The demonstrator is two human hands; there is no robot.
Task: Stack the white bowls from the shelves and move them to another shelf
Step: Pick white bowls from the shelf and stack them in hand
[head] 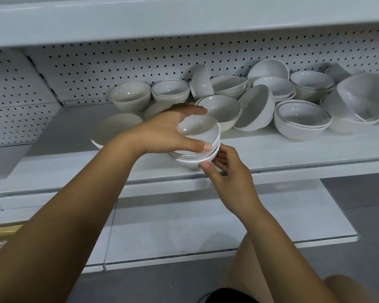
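Pegboard [96, 68]: white perforated back panel behind the shelf, running the whole width.
Left bowls: a cream bowl [129, 96] upright at the back, a dark-rimmed bowl [170, 90] just beside it; a wide bowl [116, 125] nearer the front, partly hidden by the left wrist.
Left hand [169, 132]: grasping the stack from above – fingers curled over the far rim, thumb pressed on the near side.
Stack of white bowls [198, 132]: about three nested bowls, upright, at the front edge of the middle shelf [293, 147]; whether it rests on the shelf or is lifted off it cannot be told.
Right hand [228, 171]: holding the lowest bowl of the stack from below and from the right, thumb on its near wall.
Rimmed bowl [219, 108]: just behind the stack, thin dark line round its lip.
Tilted bowl [256, 108]: on its side, mouth facing left.
Nested pair [302, 119]: upright, to the right of it.
Right heap [363, 99]: more white bowls – some nested, some leaning.
Lower shelf [206, 215]: white board beneath both forearms.
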